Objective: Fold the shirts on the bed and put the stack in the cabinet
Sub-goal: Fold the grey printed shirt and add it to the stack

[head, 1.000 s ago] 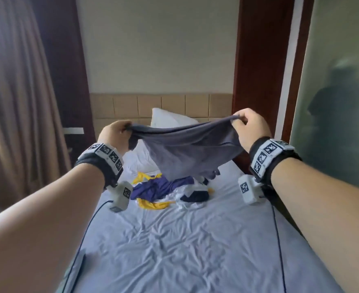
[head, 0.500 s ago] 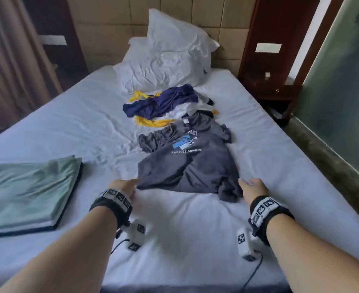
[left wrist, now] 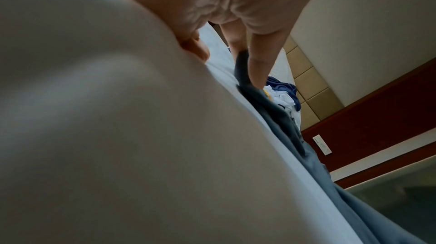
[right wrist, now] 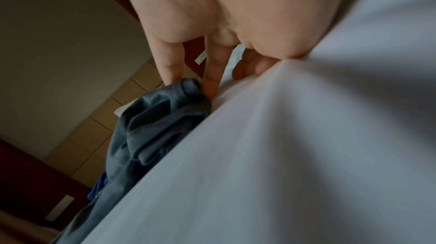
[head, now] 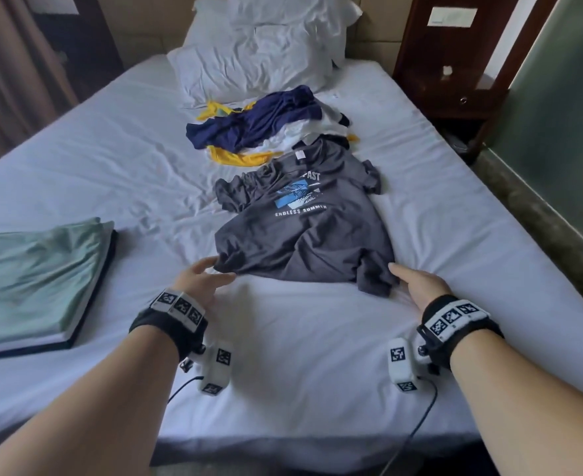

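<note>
On the far left of the bed [head: 317, 355] I see a green shirt [head: 32, 280] lying flat and folded on a dark flat board, so I count one piece as done. My left hand [head: 199, 281] rests at the near left hem corner of the grey shirt [head: 304, 242]; in the left wrist view its fingers [left wrist: 261, 65] are fairly straight against the cloth, and I cannot tell whether they pinch it. The grey shirt lies print-up in the middle of the bed, collar far, hem near, creased and with both sleeves bunched, so I judge its folding has not begun. Just beyond its collar sits a heap of unfolded shirts [head: 266, 127], navy, white and yellow, all left to do. My right hand [head: 417, 285] sits at the near right corner, fingers straight, touching the crumpled hem. No cabinet shows, so stacking and storing remain.
</note>
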### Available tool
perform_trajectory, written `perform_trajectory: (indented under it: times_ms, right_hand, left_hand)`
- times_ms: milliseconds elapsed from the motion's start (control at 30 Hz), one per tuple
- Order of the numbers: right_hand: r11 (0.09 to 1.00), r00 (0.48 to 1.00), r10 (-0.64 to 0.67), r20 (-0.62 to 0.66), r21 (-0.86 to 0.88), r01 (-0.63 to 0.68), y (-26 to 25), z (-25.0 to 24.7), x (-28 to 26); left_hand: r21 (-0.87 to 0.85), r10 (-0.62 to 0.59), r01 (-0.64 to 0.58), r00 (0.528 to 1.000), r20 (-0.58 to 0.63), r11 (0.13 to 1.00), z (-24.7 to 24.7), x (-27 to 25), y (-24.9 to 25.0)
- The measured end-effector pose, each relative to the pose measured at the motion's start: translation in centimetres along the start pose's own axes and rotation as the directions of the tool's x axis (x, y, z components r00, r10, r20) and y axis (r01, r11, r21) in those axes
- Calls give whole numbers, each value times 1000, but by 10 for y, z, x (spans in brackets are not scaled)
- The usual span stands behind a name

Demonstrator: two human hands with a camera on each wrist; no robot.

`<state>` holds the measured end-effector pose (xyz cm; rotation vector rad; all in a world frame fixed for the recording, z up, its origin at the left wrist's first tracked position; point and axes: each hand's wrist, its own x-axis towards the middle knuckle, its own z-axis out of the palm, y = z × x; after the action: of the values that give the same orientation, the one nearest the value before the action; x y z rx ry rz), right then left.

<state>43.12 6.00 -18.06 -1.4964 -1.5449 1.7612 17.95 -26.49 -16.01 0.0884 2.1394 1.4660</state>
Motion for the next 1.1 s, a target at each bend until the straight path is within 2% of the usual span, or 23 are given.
perform_trajectory:
  times_ms: [133, 300, 433, 567, 633, 700, 767, 833, 900, 967, 1033, 1100]
  right_hand:
    - [998, 998, -59, 15, 6, 59, 0, 1, -9]
    - [986, 987, -128, -99, 90, 137, -1, -6, -12]
    - [976, 966, -172, -194, 102, 195, -14, -10, -31]
    - [954, 941, -262, -216, 86, 286, -41, -20, -58]
    - [963, 946, -263, -190, 2, 268, -55, -32, -76]
    - [973, 965, -229, -131, -65, 222, -62, -46, -91]
    - [986, 986, -161, -47, -51, 159, -62, -55, -110]
    - [986, 989, -143, -39, -91, 139, -56, -63, -121]
    - [974, 985, -163, -52, -170, 152, -49, -75, -138]
    - [957, 985, -163, -61, -254, 143, -42, -88, -152]
    - [914, 990, -133, -45, -392, 104, -34, -98, -163]
    - [855, 997, -71, -3, -515, 59, -25, -102, -170]
  left_hand:
    - [-10, -11, 10, 999, -36, 1000, 2, -4, -6]
    - [-207, 23, -53, 989, -144, 977, 4, -9, -6]
    - [-327, 83, -144, 978, -191, 934, 2, -29, 17]
    - [-331, 119, -189, 968, -220, 925, -7, -48, 48]
    - [-331, 117, -179, 973, -199, 927, -12, -61, 59]
    - [-323, 83, -120, 989, -125, 939, -20, -73, 59]
    - [-231, 20, -30, 999, -45, 973, -31, -75, 47]
    - [-61, -16, 16, 1000, -13, 998, -45, -41, 20]
    - [166, -35, 36, 999, -7, 985, -48, -68, 24]
    - [348, -29, 35, 999, -22, 937, -49, -126, 38]
    - [416, -20, 30, 999, -29, 909, -52, -158, 32]
    - [390, -67, 63, 998, -3, 919, -55, -166, 17]
